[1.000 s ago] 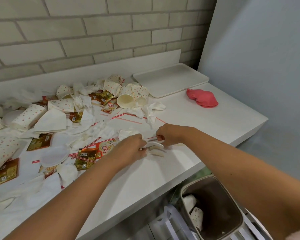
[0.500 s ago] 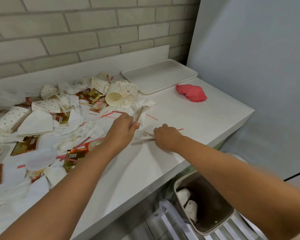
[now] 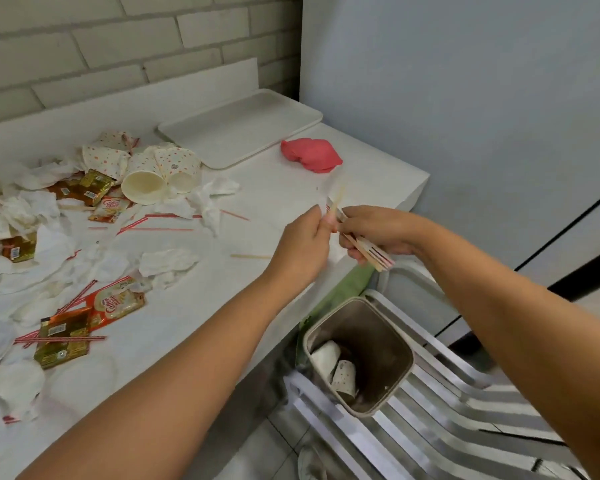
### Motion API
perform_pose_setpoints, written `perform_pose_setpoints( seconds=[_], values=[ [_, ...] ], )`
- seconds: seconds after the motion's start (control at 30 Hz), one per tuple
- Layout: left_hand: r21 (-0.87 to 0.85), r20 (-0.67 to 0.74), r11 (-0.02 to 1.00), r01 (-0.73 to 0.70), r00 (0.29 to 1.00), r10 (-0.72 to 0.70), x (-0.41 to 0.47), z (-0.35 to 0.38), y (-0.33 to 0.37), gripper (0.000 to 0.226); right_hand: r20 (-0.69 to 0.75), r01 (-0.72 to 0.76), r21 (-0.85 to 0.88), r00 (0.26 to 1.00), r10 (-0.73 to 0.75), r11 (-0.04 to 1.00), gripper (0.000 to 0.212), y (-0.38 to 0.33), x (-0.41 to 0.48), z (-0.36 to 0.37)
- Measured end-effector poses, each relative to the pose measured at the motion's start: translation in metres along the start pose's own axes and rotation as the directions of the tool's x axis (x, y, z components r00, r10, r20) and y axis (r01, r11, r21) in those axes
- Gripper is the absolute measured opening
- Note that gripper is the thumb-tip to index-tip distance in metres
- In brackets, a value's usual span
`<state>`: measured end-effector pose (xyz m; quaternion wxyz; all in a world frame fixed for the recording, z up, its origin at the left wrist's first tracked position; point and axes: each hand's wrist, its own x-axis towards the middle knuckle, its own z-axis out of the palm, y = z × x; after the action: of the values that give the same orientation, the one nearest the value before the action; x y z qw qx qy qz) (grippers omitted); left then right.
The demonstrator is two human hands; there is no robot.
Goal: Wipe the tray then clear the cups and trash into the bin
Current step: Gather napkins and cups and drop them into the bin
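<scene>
Above the counter's right edge my right hand (image 3: 378, 232) grips a bundle of wooden forks and red-striped stirrers (image 3: 369, 252). My left hand (image 3: 303, 245) pinches the bundle's upper end, where a thin stick (image 3: 338, 199) juts up. The brown bin (image 3: 359, 355) stands on the floor below, holding two dotted cups (image 3: 343, 377). The white tray (image 3: 238, 126) lies at the counter's back. A red cloth (image 3: 310, 155) sits beside it. Dotted paper cups (image 3: 160, 174), crumpled napkins (image 3: 168, 261) and coffee sachets (image 3: 65, 337) litter the counter.
A brick wall runs behind the white counter (image 3: 271, 199); a grey panel stands to the right. A slatted white chair (image 3: 430, 410) sits beside the bin. One loose wooden stick (image 3: 250, 256) and red stirrers (image 3: 153, 223) lie near my left hand.
Both hands lifted off the counter and moved right toward its edge, carrying the gathered forks and stirrers. The camera swung right, showing more of the bin and chair.
</scene>
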<state>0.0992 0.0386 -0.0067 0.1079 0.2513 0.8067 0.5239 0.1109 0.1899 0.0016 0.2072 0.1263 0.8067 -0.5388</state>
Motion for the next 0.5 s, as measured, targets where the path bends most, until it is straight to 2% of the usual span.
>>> perform_pose_setpoints(
  seconds=[0.07,0.17,0.23,0.3,0.37,0.5],
  values=[
    [-0.076,0.106,0.997,0.027,0.994,-0.019,-0.001,0.029,-0.002,0.025,0.074,-0.043,0.1,0.997,0.035,0.994,0.022,0.022,-0.016,-0.014],
    [-0.221,0.254,0.94,0.261,0.946,-0.203,-0.004,0.067,-0.016,0.026,0.162,-0.157,0.151,0.978,0.132,0.976,0.029,0.066,-0.029,-0.026],
    [-0.284,0.388,0.814,0.507,0.837,-0.386,-0.01,0.087,-0.032,0.026,0.166,-0.265,0.092,0.955,0.247,0.96,0.023,0.097,-0.032,-0.026],
    [-0.262,0.501,0.67,0.695,0.691,-0.521,-0.019,0.101,-0.052,0.027,0.137,-0.409,0.016,0.905,0.403,0.912,0.01,0.126,-0.029,-0.019],
    [-0.141,0.537,0.584,0.799,0.558,-0.633,-0.028,0.112,-0.073,0.028,0.105,-0.538,-0.05,0.835,0.54,0.842,0.007,0.151,-0.022,-0.007],
    [-0.046,0.498,0.425,0.904,0.39,-0.775,-0.036,0.124,-0.1,0.028,0.048,-0.666,-0.065,0.742,0.669,0.743,0.015,0.181,0.0,0.015]
  ],
)
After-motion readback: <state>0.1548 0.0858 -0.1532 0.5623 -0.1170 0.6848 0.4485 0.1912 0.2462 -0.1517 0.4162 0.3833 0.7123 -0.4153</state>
